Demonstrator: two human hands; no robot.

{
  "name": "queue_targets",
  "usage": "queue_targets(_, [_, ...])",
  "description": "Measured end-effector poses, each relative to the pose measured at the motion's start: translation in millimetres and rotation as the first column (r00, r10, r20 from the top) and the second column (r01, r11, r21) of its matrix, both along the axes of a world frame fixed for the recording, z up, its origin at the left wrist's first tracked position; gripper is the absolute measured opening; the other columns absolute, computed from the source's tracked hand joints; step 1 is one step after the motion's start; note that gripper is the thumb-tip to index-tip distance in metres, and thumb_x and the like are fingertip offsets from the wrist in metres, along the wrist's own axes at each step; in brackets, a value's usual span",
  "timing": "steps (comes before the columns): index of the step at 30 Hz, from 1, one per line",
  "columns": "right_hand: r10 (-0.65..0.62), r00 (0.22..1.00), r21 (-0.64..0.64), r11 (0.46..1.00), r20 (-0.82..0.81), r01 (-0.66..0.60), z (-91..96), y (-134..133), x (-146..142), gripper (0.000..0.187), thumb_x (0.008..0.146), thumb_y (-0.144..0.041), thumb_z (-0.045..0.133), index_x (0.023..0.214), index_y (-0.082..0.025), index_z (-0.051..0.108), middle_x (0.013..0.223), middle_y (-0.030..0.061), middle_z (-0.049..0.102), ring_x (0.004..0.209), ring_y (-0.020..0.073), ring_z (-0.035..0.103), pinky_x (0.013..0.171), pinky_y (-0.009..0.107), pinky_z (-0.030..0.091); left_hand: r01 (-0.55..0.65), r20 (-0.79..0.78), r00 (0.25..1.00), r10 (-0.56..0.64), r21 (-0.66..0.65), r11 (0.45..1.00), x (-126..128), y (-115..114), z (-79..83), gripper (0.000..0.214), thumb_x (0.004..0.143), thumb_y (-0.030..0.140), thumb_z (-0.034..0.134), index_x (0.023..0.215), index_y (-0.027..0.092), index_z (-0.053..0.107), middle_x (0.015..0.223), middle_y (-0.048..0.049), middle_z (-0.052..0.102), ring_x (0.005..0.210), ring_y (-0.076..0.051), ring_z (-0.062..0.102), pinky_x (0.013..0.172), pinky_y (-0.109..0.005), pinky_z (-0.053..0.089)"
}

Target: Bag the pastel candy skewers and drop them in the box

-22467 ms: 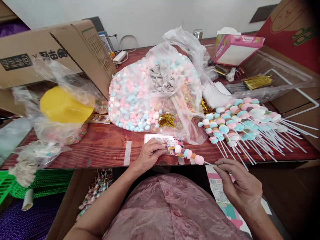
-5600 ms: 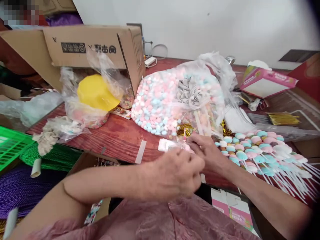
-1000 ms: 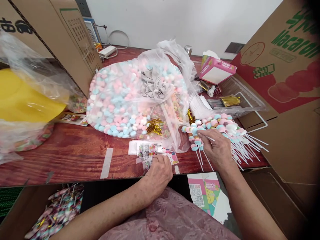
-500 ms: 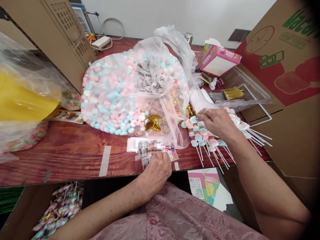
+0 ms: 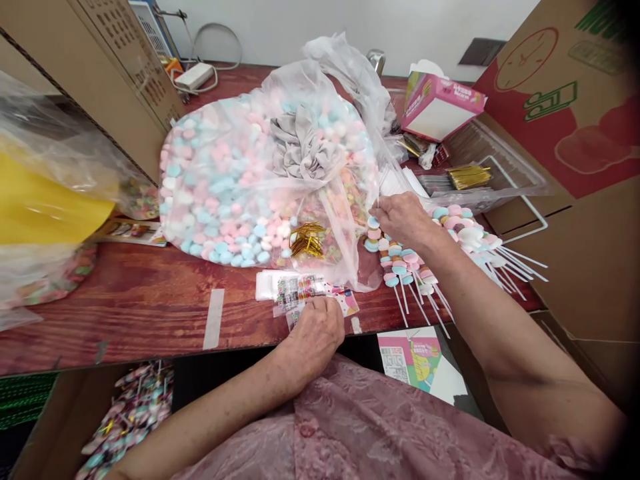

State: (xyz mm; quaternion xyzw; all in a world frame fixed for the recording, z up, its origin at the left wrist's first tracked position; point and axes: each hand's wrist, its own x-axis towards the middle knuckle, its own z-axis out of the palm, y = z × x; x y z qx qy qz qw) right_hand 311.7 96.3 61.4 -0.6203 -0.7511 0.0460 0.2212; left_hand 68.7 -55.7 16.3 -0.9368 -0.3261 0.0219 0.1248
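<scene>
My left hand (image 5: 320, 330) is closed at the table's front edge, its curled fingers on small printed clear plastic bags (image 5: 300, 290); the fingertips are partly hidden. My right hand (image 5: 404, 215) pinches the top end of a marshmallow skewer (image 5: 371, 235) of pink, white and blue pieces. Beneath and beside that hand lie several more marshmallow skewers (image 5: 397, 267), their white sticks pointing toward me. Another pile of marshmallow skewers (image 5: 470, 237) rests right of my right wrist. Gold twist ties (image 5: 307, 240) lie on the big bag's plastic, just behind the printed bags.
A large clear bag of marshmallows (image 5: 220, 193) fills the table's middle, a grey cloth (image 5: 303, 147) on top. Cardboard boxes stand left (image 5: 115, 60) and right (image 5: 575, 233). A pink carton (image 5: 443, 107) and a bundle of gold ties (image 5: 469, 177) sit back right.
My right hand has moved left and slightly away from me, and the skewer at its fingers now stands apart at the pile's left side. My left hand stays nearly still.
</scene>
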Motion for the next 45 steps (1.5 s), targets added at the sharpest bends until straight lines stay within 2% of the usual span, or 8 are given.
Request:
queue_targets(5, [-0.063,0.997,-0.039,0.997,-0.043,0.061,8.1,-23.4,-9.0,0.027,0.084,-0.029,0.054,0.061,-0.021,0.065,0.058,0.0033,0.067,0.055,0.0179,0.059,0.061,0.033,0.041,-0.007,0.029,1.000,0.007,0.006,1.000,-3.7,-1.0,3.0,0.009,0.081,0.008,0.052,0.088,0.013,0.055,0.080,-0.0064,0.051,0.072,-0.021,0.054,0.057,-0.031,0.037])
queue_targets(13, [-0.134,0.902,0.157,0.964,-0.410,0.214,60.1,-112.2,5.0,0.020,0.088,-0.037,0.063,0.078,-0.022,0.071,0.069,0.0063,0.071,0.063,0.0207,0.063,0.062,0.035,0.049,-0.001,0.016,1.000,0.002,-0.052,0.999,-1.0,1.9,1.6,0.008,0.082,0.007,0.053,0.087,0.011,0.056,0.081,-0.0077,0.053,0.073,-0.021,0.055,0.056,-0.030,0.037])
queue_targets(18, [-0.114,0.895,0.111,0.978,-0.431,0.179,24.1,-168.9,-2.3,0.011,0.086,-0.030,0.068,0.078,-0.024,0.072,0.071,0.0024,0.073,0.064,0.0204,0.067,0.062,0.035,0.053,0.046,-0.026,0.998,-0.049,-0.121,0.992,1.9,3.9,5.9,0.008,0.081,0.006,0.054,0.086,0.010,0.058,0.081,-0.0092,0.055,0.077,-0.023,0.057,0.059,-0.031,0.039])
queue_targets(22, [-0.079,0.936,0.068,0.992,-0.342,0.108,-10.7,-185.9,-4.4,0.016,0.090,-0.028,0.061,0.079,-0.025,0.071,0.079,0.0013,0.075,0.072,0.0214,0.071,0.070,0.037,0.055,0.055,-0.018,0.998,-0.059,-0.163,0.985,-3.0,7.3,11.8,0.012,0.082,0.006,0.054,0.092,0.008,0.061,0.086,-0.0118,0.059,0.081,-0.024,0.058,0.062,-0.032,0.041])
queue_targets(30, [0.060,0.975,0.137,0.990,-0.215,-0.031,-5.6,-186.9,-0.1,0.013,0.090,-0.022,0.060,0.083,-0.025,0.070,0.079,-0.0001,0.076,0.068,0.0185,0.071,0.065,0.032,0.054,0.078,-0.099,0.986,-0.133,-0.430,0.899,28.6,19.2,25.1,0.015,0.083,0.004,0.054,0.088,0.008,0.068,0.083,-0.0139,0.066,0.083,-0.025,0.063,0.065,-0.033,0.044])
queue_targets(33, [0.069,0.972,0.177,0.984,-0.225,-0.029,-9.6,-189.1,-4.3,0.012,0.090,-0.021,0.060,0.082,-0.023,0.070,0.080,0.0008,0.076,0.069,0.0178,0.071,0.064,0.030,0.055,0.006,-0.112,0.992,-0.053,-0.390,0.921,37.2,18.1,22.3,0.019,0.084,0.000,0.051,0.090,0.007,0.068,0.085,-0.0152,0.067,0.085,-0.026,0.064,0.064,-0.032,0.045])
queue_targets(40, [-0.112,0.929,0.116,0.980,-0.353,0.162,-20.9,-197.6,1.6,0.012,0.091,-0.025,0.061,0.085,-0.021,0.071,0.078,0.0011,0.075,0.067,0.0172,0.071,0.065,0.030,0.055,0.070,0.036,0.997,-0.062,-0.332,0.941,-2.9,14.4,6.1,0.020,0.091,0.010,0.044,0.096,0.010,0.063,0.098,-0.0152,0.063,0.098,-0.028,0.059,0.076,-0.037,0.047])
queue_targets(45, [-0.132,0.894,0.135,0.969,-0.429,0.208,-27.4,-194.9,2.6,0.010,0.089,-0.025,0.063,0.088,-0.021,0.072,0.076,-0.0005,0.075,0.066,0.0161,0.071,0.064,0.028,0.055,0.077,0.054,0.997,-0.061,-0.390,0.918,-12.8,13.3,15.7,0.021,0.092,0.021,0.046,0.099,0.010,0.063,0.105,-0.0171,0.062,0.101,-0.030,0.056,0.075,-0.037,0.047])
